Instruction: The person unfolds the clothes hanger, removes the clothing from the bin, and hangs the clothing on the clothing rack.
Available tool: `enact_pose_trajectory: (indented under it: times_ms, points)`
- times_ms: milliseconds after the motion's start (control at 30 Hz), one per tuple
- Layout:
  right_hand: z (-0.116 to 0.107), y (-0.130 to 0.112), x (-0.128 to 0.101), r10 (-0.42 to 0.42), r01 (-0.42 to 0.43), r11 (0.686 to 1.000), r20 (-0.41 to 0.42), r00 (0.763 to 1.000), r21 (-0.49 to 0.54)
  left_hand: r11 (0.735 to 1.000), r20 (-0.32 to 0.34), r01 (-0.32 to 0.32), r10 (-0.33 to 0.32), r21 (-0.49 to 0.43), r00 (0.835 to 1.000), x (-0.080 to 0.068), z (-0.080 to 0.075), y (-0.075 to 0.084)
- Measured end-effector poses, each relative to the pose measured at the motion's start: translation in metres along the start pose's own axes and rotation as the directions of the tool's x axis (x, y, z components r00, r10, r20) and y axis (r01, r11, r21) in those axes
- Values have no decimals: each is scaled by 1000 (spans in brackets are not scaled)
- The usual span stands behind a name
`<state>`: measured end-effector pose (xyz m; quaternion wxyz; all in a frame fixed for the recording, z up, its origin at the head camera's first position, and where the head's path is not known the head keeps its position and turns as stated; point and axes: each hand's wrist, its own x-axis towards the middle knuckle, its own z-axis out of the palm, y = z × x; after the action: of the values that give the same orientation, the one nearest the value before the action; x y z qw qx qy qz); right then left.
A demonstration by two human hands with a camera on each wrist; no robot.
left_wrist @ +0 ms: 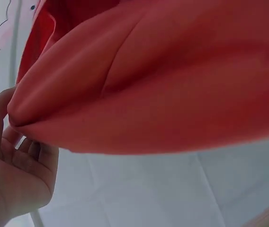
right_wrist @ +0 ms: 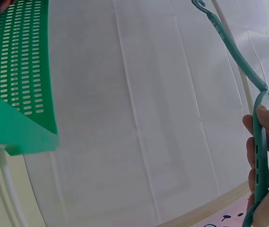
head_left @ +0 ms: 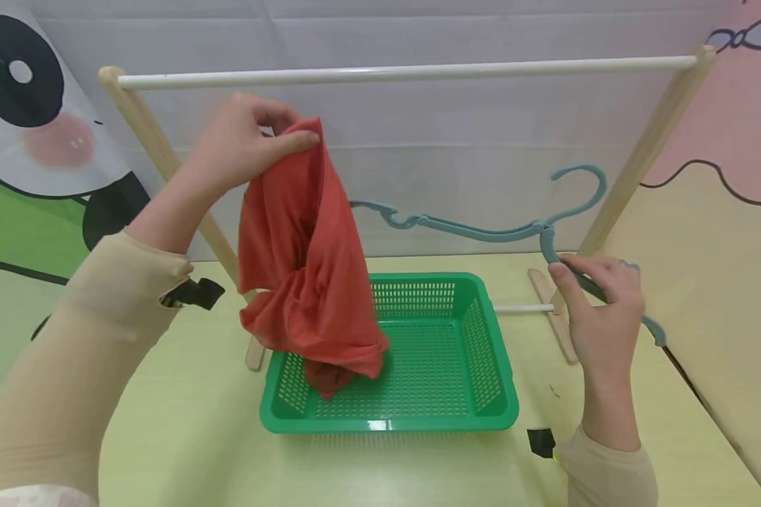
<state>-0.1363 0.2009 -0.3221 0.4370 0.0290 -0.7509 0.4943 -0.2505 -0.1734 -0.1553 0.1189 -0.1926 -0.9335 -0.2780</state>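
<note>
A red piece of cloth [head_left: 311, 260], likely a garment, hangs in folds from my left hand [head_left: 247, 141], which pinches its top edge between thumb and fingers. In the left wrist view the red cloth [left_wrist: 148, 90] fills most of the picture. My right hand [head_left: 602, 310] grips one arm of a blue-green clothes hanger [head_left: 482, 232] close to its neck. The hanger's hook points up, and its other arm reaches left until the cloth hides its end. In the right wrist view, the fingers wrap around the slotted hanger arm [right_wrist: 260, 151].
A green plastic basket [head_left: 418, 422] with perforated walls stands on the pale yellow table [head_left: 184, 436], below the cloth. Behind it rises a wooden rack with a white rail [head_left: 406, 72] across the top. A white cloth backdrop [head_left: 456, 176] hangs behind the rack.
</note>
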Motion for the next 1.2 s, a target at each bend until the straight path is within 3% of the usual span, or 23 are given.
enact_pose_trajectory:
  times_ms: [67, 167, 367, 500, 667, 833, 1033, 1200]
  points:
    - [0, -3, 0, 35, -35, 999, -20, 999, -12, 998, 72, -19, 15, 56, 997, -1, 13, -9]
    - [-1, -6, 1, 90, -91, 995, -42, 995, -36, 998, 177, -17, 7, 58, 984, -2, 35, -24]
    - [0, -4, 1, 62, -62, 998, 1, 998, -26, 995, 293, 91, -74, -45, 953, -5, 60, -47]
    - [3, 2, -1, 48, -45, 998, 71, 996, -44, 986, 342, 121, -76, -114, 937, -7, 64, -53]
    - [3, 4, -4, 59, -41, 990, 134, 989, -139, 989, 362, 37, 17, -143, 932, -7, 64, -61]
    - [1, 3, -6, 80, -53, 978, 128, 989, -201, 989, 414, -44, 99, -140, 905, -11, 58, -69]
    - [-1, 1, -6, 111, -83, 971, 113, 987, -226, 990, 480, -48, 106, -132, 871, -17, 53, -74]
    - [1, 3, -7, 89, -63, 981, 136, 987, -184, 990, 496, -25, 90, -137, 863, -19, 57, -72]
